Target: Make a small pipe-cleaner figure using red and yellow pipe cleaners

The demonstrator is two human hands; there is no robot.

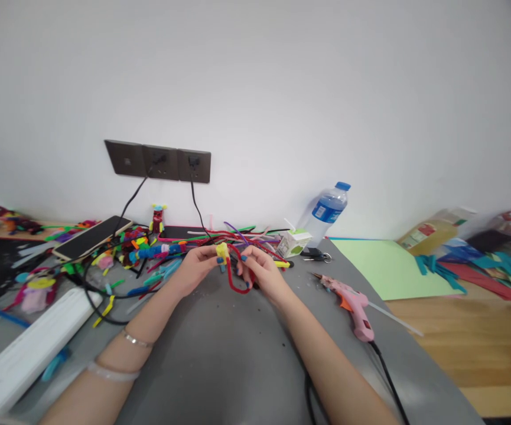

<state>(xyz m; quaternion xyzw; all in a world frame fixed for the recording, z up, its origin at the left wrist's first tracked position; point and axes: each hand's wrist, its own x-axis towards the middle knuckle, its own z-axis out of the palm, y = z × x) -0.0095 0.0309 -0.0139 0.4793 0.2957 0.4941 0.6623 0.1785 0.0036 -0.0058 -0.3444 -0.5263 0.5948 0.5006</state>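
Note:
My left hand (195, 267) pinches a small yellow pipe-cleaner piece (222, 251) above the grey mat (220, 348). Close beside it, my right hand (259, 271) is closed on a red pipe cleaner (234, 282) that loops down below both hands. The yellow piece and the red pipe cleaner meet between my fingertips. Behind my hands lies a heap of coloured pipe cleaners (233, 237).
A pink glue gun (352, 301) lies right of my hands, its black cord trailing toward me. A water bottle (326, 211), a small green-white carton (294, 242), green paper (386, 265), a white box (29, 348), a phone (91, 236) and wall sockets (158, 160) surround the mat.

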